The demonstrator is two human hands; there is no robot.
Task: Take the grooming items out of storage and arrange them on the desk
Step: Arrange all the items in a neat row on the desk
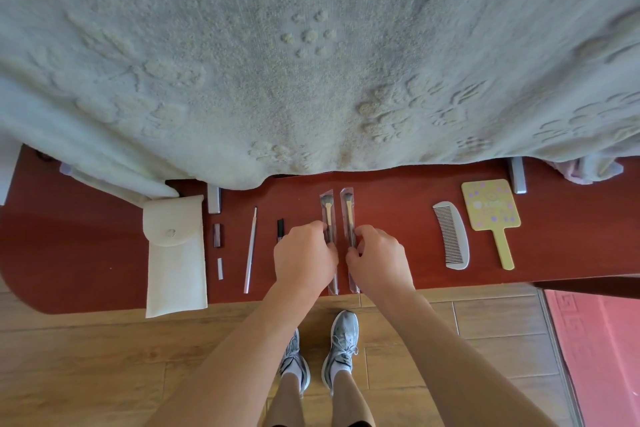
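The left hand (304,255) and the right hand (379,258) rest side by side near the front edge of the desk (398,219), each with its fingertips pinching the handle of one makeup brush. The left brush (327,210) and the right brush (349,210) lie parallel and just apart, bristles pointing away from the person, each sealed in a clear plastic sleeve; the handles are dark with a gold band below the bristles.

Left of the hands lie a short black tube (280,228), partly hidden by the left hand, then a long thin pencil (250,250), a small dark lipstick (217,235) with a small white piece (220,268) below it, and a cream pouch (176,253) with its snap flap closed, its lower end overhanging the desk edge. Right of the hands, well apart, lie a white comb (452,236) and a yellow hand mirror (491,212), face down or patterned side up; which cannot be told.

The items form one row across the desk, so the task appears nearly complete, with the brushes being aligned. Whether the pouch holds anything more cannot be seen. A pale textured blanket (311,63) covers the rest of the desk behind.
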